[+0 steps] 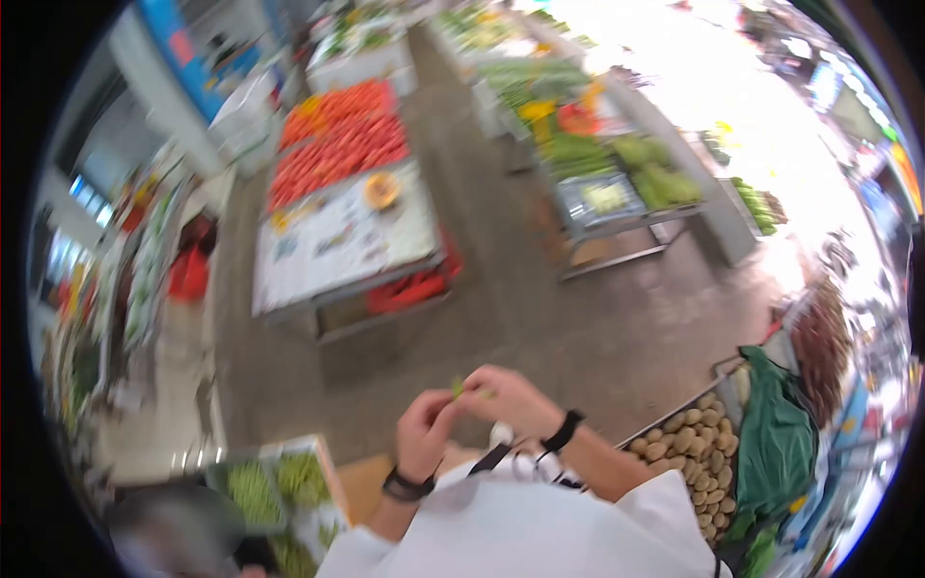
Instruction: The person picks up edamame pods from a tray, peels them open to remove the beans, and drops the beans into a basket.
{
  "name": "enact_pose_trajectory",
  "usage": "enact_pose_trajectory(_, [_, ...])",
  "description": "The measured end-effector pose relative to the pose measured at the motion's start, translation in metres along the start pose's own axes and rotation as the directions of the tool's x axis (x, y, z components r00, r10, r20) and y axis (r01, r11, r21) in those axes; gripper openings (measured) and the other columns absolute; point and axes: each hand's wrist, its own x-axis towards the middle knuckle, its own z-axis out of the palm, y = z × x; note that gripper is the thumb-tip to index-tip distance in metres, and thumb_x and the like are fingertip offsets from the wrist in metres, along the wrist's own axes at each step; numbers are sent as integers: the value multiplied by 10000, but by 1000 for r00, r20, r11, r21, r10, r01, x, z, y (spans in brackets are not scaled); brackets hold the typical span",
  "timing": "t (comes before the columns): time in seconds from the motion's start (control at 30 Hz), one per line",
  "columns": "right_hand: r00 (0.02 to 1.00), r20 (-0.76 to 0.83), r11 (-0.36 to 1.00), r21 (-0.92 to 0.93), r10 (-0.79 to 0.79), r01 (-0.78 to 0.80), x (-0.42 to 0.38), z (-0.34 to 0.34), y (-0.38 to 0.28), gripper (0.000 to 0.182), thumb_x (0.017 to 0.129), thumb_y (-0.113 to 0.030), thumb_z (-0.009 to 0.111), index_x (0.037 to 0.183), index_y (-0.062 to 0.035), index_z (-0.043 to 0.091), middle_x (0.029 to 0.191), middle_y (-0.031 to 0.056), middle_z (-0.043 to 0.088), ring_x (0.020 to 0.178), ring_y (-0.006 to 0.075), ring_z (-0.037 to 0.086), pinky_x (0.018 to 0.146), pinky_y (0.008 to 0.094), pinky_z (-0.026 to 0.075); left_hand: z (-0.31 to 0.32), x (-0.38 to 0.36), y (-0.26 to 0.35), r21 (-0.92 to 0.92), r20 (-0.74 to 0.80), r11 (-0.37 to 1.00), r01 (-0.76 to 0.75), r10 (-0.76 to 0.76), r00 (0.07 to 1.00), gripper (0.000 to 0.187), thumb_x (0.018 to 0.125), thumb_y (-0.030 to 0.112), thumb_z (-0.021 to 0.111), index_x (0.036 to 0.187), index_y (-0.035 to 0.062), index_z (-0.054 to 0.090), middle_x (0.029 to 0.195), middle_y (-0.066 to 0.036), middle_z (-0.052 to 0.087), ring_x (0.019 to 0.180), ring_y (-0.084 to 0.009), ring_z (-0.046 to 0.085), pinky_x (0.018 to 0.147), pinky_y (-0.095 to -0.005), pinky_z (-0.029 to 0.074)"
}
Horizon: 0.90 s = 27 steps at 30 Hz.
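Note:
My left hand (423, 435) and my right hand (513, 401) meet in front of my body, both closed with fingertips pinched together. Between them a small green vegetable piece (458, 387) shows, its ends poking out from the fingers. Its exact kind is too small and blurred to make out. Each wrist wears a black band. Low on the left, a box (332, 474) holds green vegetables (254, 493) in compartments, possibly pods or beans.
Potatoes (686, 443) fill a bin at my right, beside a green cloth (776, 438). Ahead stand a table of red produce (337, 144) and a stall of green vegetables (578, 154), with an aisle floor (491, 260) between. A person's blurred head (178, 530) is at lower left.

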Motion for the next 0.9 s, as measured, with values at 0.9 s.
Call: enact_pose_trajectory(0.9, [924, 18, 497, 839, 381, -221, -45, 39, 38, 20, 885, -48, 540, 879, -61, 553, 681, -20, 525, 518, 30, 401, 449, 178, 290, 9, -12, -34, -480, 268, 778, 405, -309, 912, 128, 922, 114, 601, 1012, 24, 615, 739, -28, 614, 538, -40, 477, 461, -179, 343])
